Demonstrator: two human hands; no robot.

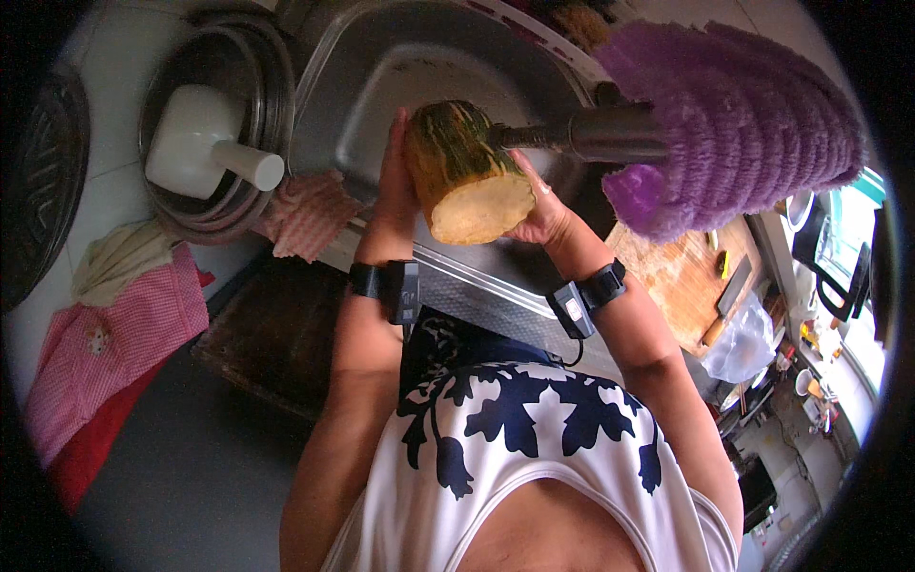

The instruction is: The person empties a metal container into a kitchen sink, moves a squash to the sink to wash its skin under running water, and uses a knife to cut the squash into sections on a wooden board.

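Note:
Above a steel sink (329, 105) I hold a thick piece of pumpkin (457, 157) between both hands. Its rind is dark green and yellow, and the cut end facing me shows pale yellow flesh. My left hand (396, 172) is pressed along its left side, with most fingers hidden behind it. On the other side my right hand (543, 212) grips it near the cut end. A metal tap (610, 135) reaches in from the right, its spout ending at the rind; whether they touch I cannot tell.
A fluffy purple cover (753, 124) surrounds the tap's right end. Right of the sink lie a wooden cutting board (677, 286), a knife (732, 291) and a plastic bag (743, 338). Stacked metal basins (276, 71) with a white scoop (195, 129) and a pink cloth (310, 214) are at the left.

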